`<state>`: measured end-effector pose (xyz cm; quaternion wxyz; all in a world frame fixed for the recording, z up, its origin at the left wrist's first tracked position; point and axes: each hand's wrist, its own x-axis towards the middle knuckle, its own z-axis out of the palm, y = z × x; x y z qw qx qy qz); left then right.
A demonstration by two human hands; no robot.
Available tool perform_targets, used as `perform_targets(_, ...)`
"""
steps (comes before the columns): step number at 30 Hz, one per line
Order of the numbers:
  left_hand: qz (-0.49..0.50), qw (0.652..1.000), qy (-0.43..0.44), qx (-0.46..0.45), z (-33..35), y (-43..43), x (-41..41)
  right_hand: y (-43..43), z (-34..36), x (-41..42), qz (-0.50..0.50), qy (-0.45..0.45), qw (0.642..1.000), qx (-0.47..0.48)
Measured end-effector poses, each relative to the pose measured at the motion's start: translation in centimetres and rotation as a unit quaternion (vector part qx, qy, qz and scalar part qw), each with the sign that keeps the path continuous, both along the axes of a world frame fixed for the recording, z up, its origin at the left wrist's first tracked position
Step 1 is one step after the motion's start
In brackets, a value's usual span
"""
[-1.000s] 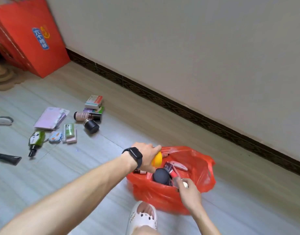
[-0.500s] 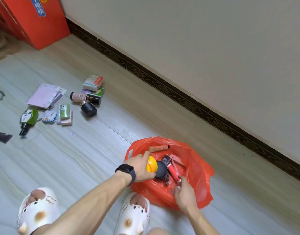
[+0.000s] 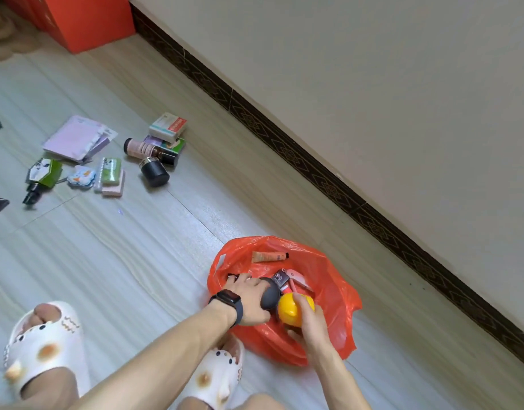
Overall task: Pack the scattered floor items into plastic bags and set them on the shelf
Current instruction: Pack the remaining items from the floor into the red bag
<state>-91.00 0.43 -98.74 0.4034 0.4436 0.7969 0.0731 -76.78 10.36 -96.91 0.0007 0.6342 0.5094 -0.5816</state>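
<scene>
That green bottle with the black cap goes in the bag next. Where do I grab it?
Grip the green flat-sided plastic bottle by its wide body, from above, pinching across its two long edges. It lies flat on the floor, and its narrow black cap offers less hold.

Orange-red box (image 3: 89, 22) in the far corner, woven tan mat (image 3: 0, 39) just beside it; pale wall (image 3: 373, 69) above dark patterned skirting board (image 3: 284, 143); grey wood-grain floor (image 3: 136, 247); two white cartoon slippers (image 3: 44, 344) at the near edge
</scene>
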Motion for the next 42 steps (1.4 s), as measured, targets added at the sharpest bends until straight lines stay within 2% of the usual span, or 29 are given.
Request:
perform_targets(2,-0.128,0.983,0.111,-0.064,-0.9,-1.5,-0.3,0.2,-0.5,-0.9,0.053,-0.046,0.996,0.056)
perform_targets(5,-0.2,0.959,0.156,-0.127,-1.1,-2.1,-0.5,0.6,-1.2,-3.7,0.164,-0.058,0.975,0.138)
perform_targets(8,-0.217,0.95,0.217,-0.062,-1.7,-2.0,-1.1,0.3,-1.4,-7.2,0.265,-0.085,0.939,0.2)
perform_targets(12,-0.158,0.951,0.264,-0.001,-1.8,-2.1,-3.2,-0.2,-2.7,-9.9,0.319,-0.067,0.906,0.271)
perform_targets(14,-0.15,0.947,0.284,-0.004,-1.5,-2.5,-4.6,-0.2,-3.7,-10.1,0.388,-0.086,0.877,0.27)
perform_targets(16,-0.158,0.943,0.29,-0.045,-2.2,-3.2,-5.8,-0.1,-4.5,-10.0,0.454,-0.117,0.846,0.255)
perform_targets(19,-0.171,0.94,0.273,-0.113,-3.1,-4.0,-6.9,0.6,-5.6,-9.6,0.508,-0.187,0.816,0.201)
perform_targets(22,-0.169,0.94,0.268,-0.122,-3.1,-4.3,-6.9,1.7,-5.3,-8.7,0.553,-0.254,0.777,0.164)
perform_targets(25,-0.151,0.947,0.264,-0.105,-2.8,-4.1,-6.1,1.9,-3.6,-7.8,0.553,-0.209,0.781,0.203)
perform_targets(27,-0.122,0.959,0.251,-0.055,-1.9,-4.2,-5.7,1.4,-1.8,-7.7,0.541,-0.152,0.787,0.253)
perform_targets(31,-0.076,0.98,0.179,0.049,2.1,-3.9,-5.8,0.0,1.9,-9.2,0.569,-0.067,0.755,0.32)
perform_targets(34,-0.046,0.985,0.165,0.03,7.2,-4.1,-8.7,-1.5,5.3,-11.5,0.561,-0.026,0.747,0.356)
perform_targets(38,0.013,0.966,0.254,-0.042,15.0,-6.8,-15.6,-4.1,10.5,-15.2,0.553,0.03,0.73,0.401)
perform_targets(42,0.065,0.927,0.363,-0.072,20.6,-14.0,-21.7,-7.4,14.5,-19.2,0.584,0.071,0.687,0.426)
